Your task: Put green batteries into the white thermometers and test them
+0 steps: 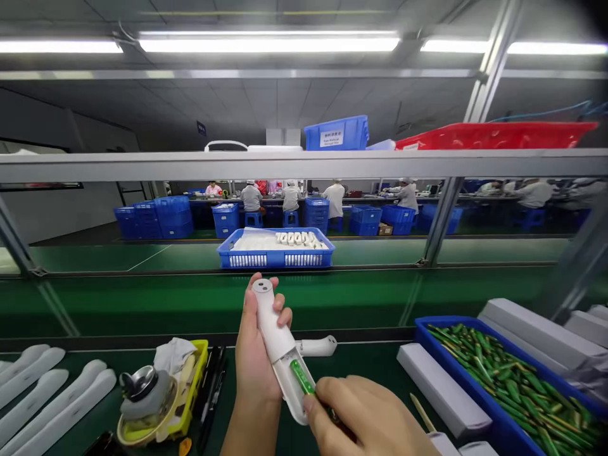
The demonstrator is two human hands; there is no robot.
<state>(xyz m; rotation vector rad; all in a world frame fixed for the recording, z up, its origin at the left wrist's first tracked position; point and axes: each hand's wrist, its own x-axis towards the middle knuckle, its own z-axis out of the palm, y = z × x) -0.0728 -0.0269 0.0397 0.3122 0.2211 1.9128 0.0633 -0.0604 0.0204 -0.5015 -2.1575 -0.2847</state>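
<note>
My left hand [256,354] is wrapped round a white plastic handle housing [278,329], held tilted with its rounded end up and two small dark dots on that end. The lower part of the housing is an open hollow. In this hollow lies a green cylinder [301,376] with pale printed marks, which looks like a battery. My right hand [365,411] is closed, its fingertips pinching the cylinder's lower end; something dark shows partly under the fingers. Behind the housing, another white plastic piece [319,346] lies on the green bench.
At right, a blue bin [422,323] holds many green pieces, with white boxes [444,389] beside it. A yellow tray [202,361] with a metal-topped bottle [147,392], dark pens [213,386] and long white parts [71,405] are left. Ahead stands a blue basket [275,258] beyond a metal frame.
</note>
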